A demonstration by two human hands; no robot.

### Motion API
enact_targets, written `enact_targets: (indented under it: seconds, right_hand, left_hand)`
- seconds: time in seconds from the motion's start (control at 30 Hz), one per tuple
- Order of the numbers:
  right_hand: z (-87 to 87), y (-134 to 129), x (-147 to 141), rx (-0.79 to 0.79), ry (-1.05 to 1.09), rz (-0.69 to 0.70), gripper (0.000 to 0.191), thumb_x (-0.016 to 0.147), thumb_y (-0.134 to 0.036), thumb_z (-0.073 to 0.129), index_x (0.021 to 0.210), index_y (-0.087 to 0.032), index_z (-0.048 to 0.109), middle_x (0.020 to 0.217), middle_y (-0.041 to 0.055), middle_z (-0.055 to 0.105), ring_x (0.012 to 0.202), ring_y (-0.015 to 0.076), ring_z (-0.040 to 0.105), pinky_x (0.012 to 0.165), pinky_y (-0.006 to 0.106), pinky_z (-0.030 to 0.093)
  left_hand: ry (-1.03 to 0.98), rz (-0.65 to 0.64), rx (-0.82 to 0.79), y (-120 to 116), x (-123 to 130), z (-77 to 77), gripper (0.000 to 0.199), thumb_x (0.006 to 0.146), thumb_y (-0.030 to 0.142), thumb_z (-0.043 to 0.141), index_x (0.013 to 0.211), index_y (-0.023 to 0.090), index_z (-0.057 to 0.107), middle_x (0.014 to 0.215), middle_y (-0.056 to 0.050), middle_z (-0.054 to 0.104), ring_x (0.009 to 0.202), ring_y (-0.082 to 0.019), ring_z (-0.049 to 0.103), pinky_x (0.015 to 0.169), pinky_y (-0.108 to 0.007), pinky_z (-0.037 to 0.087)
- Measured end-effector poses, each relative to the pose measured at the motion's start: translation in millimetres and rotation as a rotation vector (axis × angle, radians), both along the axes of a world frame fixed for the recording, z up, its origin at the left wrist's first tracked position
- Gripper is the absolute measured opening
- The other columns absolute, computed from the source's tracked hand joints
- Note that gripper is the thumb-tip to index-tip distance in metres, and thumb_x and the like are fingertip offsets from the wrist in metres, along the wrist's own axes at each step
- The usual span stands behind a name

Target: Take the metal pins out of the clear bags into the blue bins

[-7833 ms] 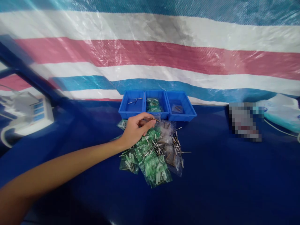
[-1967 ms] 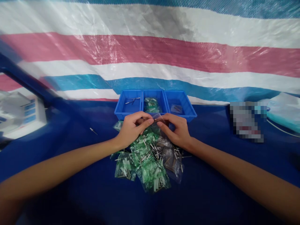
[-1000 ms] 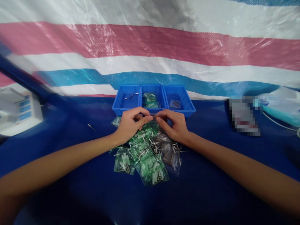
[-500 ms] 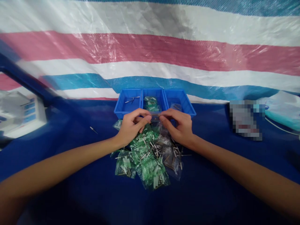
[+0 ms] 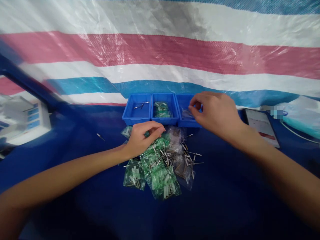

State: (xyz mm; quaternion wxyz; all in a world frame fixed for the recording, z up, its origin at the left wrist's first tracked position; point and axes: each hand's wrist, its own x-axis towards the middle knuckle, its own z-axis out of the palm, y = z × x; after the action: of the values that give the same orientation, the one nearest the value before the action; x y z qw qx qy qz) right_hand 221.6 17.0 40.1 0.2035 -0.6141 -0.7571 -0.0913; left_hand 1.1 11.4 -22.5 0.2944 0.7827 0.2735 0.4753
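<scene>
My left hand (image 5: 143,138) hovers over the near pile, thumb and index finger pressed together with nothing visible between them. Below it lie small green bags (image 5: 160,175) holding white and metal pins, and loose metal pins (image 5: 163,156). Clear bags (image 5: 181,165) with similar pins lie on the pile's right side. My right hand (image 5: 215,111) reaches over the right blue bin (image 5: 183,100), its thumb and index finger pinched. A clear bag (image 5: 187,114) shows in that bin just beside the fingertips. Whether the fingers still grip a bag cannot be made out.
The left blue bin (image 5: 136,113) contains a few metal pins. Green bags fill part of the middle blue bin (image 5: 163,96). A single pin (image 5: 100,136) lies to the left. A phone (image 5: 262,126) and a white plastic bag (image 5: 303,115) are at right, a white device (image 5: 30,123) at left.
Both hands were together above the pile with a clear bag between them. My right hand has moved up and right to the right bin; my left has shifted slightly down, still near the pile.
</scene>
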Motion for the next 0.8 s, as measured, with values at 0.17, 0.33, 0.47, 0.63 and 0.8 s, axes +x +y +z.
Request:
enact_targets:
  seconds: [0.17, 0.33, 0.47, 0.63, 0.8]
  right_hand:
    - [6.9, -19, -4, -0.455, -0.238, 0.334, 0.015, 0.077, -0.017, 0.057, 0.068, -0.020, 0.069, 0.064, 0.0034, 0.066, 0.058, 0.0167, 0.058, 0.054, 0.028, 0.033]
    - [-0.9, -23, -12, -0.624, -0.418, 0.389, 0.012, 0.077, -0.014, 0.057, 0.073, -0.017, 0.068, 0.070, 0.0074, 0.067, 0.063, 0.0196, 0.061, 0.050, 0.027, 0.028]
    - [-3.6, -23, -16, -0.630, -0.433, 0.401, 0.017, 0.082, -0.015, 0.052, 0.076, -0.016, 0.067, 0.073, 0.0087, 0.068, 0.066, 0.0204, 0.062, 0.051, 0.027, 0.028]
    - [-8.2, -22, -18, -0.554, -0.354, 0.411, 0.020, 0.086, -0.019, 0.047, 0.080, -0.017, 0.065, 0.074, 0.0071, 0.068, 0.065, 0.0195, 0.062, 0.052, 0.028, 0.027]
    - [-12.0, -21, -16, -0.497, -0.281, 0.448, 0.020, 0.089, -0.025, 0.046, 0.084, -0.018, 0.064, 0.075, 0.0052, 0.069, 0.065, 0.0194, 0.061, 0.052, 0.028, 0.025]
  left_hand:
    - [-0.043, 0.016, -0.143, 2, 1, 0.5, 0.017, 0.088, 0.027, 0.057, 0.078, 0.016, 0.065, 0.054, 0.003, 0.057, 0.038, -0.004, 0.046, 0.038, -0.017, 0.037]
    - [-0.105, -0.006, -0.237, 3, 0, -0.2, 0.018, 0.088, 0.029, 0.058, 0.078, 0.016, 0.065, 0.057, 0.002, 0.057, 0.037, -0.004, 0.045, 0.038, -0.018, 0.035]
    - [-0.259, -0.091, -0.393, 8, -2, -0.1, 0.022, 0.089, 0.033, 0.054, 0.080, 0.015, 0.064, 0.063, 0.000, 0.058, 0.039, -0.004, 0.047, 0.038, -0.019, 0.035]
    - [-0.474, -0.220, -0.496, 13, -2, 34.4, 0.023, 0.083, 0.034, 0.051, 0.081, 0.016, 0.063, 0.061, -0.001, 0.058, 0.042, -0.008, 0.047, 0.037, -0.020, 0.033]
    - [-0.102, -0.113, -0.194, 15, -35, 91.0, 0.010, 0.074, 0.016, 0.057, 0.079, 0.017, 0.066, 0.065, -0.001, 0.062, 0.049, -0.010, 0.054, 0.039, -0.020, 0.036]
